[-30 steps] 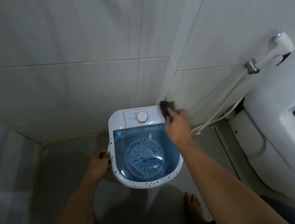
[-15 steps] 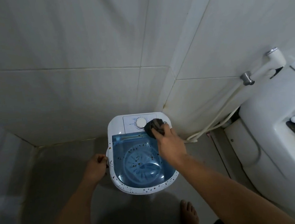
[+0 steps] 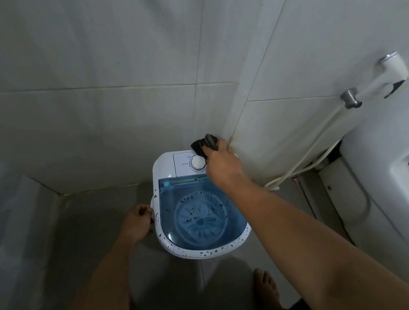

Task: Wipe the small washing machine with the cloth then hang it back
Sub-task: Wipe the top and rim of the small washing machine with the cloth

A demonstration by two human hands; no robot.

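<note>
your right hand point(image 3: 221, 164) has swung back toward 1 o'clock: half a second ago it was pressing the cloth point(image 3: 204, 145) down beside the dial point(image 3: 198, 162), and now the cloth sits at the washer's point(image 3: 197, 202) far right corner, bunched and sticking out past your knuckles toward the wall point(image 3: 118, 88). your fingers are clamped on it. so you're scrubbing back and forth across the control panel, and that strip looks about clean. your left hand point(image 3: 136, 223) is at 9 o'clock as before, fingers curled on the side handle, steadying the tub. the real work is untouched: brown specks dot the white rim from 7 to 4 o'clock and lie across the blue lid point(image 3: 199, 217). i judge the wipe is early; bring the cloth toward you next. hanging it back is a long way off.
</note>
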